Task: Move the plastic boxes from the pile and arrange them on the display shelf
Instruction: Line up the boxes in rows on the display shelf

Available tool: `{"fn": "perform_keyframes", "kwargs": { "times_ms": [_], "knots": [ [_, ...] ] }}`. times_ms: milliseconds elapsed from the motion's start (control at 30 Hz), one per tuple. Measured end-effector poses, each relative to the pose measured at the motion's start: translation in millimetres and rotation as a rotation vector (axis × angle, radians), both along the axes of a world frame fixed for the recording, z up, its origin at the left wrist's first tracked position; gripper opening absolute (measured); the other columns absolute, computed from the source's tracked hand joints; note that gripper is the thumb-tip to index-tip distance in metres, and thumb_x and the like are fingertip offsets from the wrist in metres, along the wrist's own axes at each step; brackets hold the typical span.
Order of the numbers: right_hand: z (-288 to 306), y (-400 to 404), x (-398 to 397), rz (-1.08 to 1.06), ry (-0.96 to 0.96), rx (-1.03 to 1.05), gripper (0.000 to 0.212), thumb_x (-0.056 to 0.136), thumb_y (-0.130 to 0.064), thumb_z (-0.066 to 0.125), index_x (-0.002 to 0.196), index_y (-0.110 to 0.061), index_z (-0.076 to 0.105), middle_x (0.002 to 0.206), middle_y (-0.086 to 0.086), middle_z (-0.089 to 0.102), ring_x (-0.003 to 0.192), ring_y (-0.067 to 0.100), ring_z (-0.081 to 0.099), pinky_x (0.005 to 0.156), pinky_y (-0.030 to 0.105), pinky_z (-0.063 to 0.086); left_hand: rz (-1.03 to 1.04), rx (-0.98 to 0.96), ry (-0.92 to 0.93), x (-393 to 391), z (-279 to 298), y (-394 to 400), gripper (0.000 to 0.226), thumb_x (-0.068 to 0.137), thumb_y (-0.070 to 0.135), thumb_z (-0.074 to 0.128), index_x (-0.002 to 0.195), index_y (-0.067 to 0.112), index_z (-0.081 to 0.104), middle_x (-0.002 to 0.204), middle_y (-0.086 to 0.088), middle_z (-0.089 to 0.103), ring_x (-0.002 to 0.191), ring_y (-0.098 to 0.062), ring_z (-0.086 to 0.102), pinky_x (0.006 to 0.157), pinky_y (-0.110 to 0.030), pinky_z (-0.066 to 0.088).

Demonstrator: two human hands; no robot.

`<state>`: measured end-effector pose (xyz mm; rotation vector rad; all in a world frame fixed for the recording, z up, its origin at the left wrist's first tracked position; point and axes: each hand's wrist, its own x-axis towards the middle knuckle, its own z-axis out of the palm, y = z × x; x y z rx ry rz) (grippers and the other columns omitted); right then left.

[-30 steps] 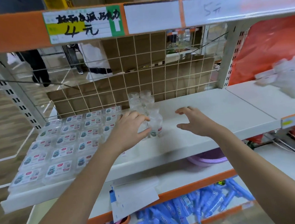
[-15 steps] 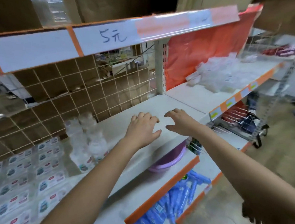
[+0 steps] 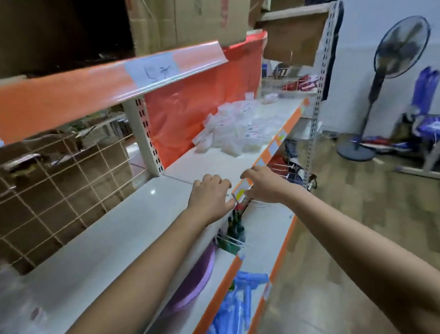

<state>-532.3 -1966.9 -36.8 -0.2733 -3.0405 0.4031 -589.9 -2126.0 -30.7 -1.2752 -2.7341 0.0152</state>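
Orange is all over this one: the display shelf is a smooth white metal deck with glossy orange price strips along the front edges, a thin wire grid behind the near bay and perforated white uprights between bays. Brown cardboard cartons sit up top, flat-sided and matte. Behind the far bay hangs a crinkly orange-red plastic sheet. On the floor off to the side there's a round-headed pedestal fan, dark cage, slim pole, disc base.

The pile of plastic boxes is on the far bay's deck, well apart from both hands: clear, small, squarish tubs heaped loosely, some with little red and white labels, kinda blurry. Lower shelves have a rounded purple basin and a bunch of blue wrapped packs.

Left hand hovers palm down over the white deck near the bay joint, fingers loosely bent, nothing in it. Right hand is just beside it over the front edge strip, fingers spread a bit and relaxed, also holding nothing.
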Motion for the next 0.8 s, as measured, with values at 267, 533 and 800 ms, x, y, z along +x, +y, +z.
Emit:
{"fn": "perform_keyframes", "kwargs": {
  "times_ms": [267,533,800],
  "knots": [
    [5,96,-18,-0.045,-0.02,0.094,0.049,0.092,-0.031,0.056,0.134,-0.012,0.044,0.132,0.013,0.044,0.123,0.031,0.039,0.098,0.038,0.037,-0.042,-0.036,0.034,-36,6,104,0.044,0.093,0.043,0.044,0.131,0.021,0.047,0.131,-0.004,0.048,0.123,-0.025,0.039,0.096,-0.039,0.034],
    [6,178,-40,-0.1,-0.003,0.123,0.051,0.091,-0.037,0.055,0.135,-0.015,0.044,0.13,0.013,0.046,0.12,0.032,0.04,0.098,0.041,0.04,-0.057,-0.036,0.023,-70,7,194,0.047,0.092,0.045,0.045,0.131,0.02,0.049,0.133,-0.005,0.048,0.125,-0.026,0.038,0.098,-0.04,0.034],
    [-1,265,-89,-0.121,-0.004,0.136,0.052,0.091,-0.034,0.055,0.138,-0.014,0.04,0.134,0.012,0.043,0.124,0.03,0.038,0.099,0.042,0.039,-0.083,-0.033,0.05,-123,2,286,0.045,0.093,0.045,0.044,0.13,0.018,0.048,0.132,-0.006,0.048,0.126,-0.026,0.037,0.099,-0.04,0.034]
  ]
}}
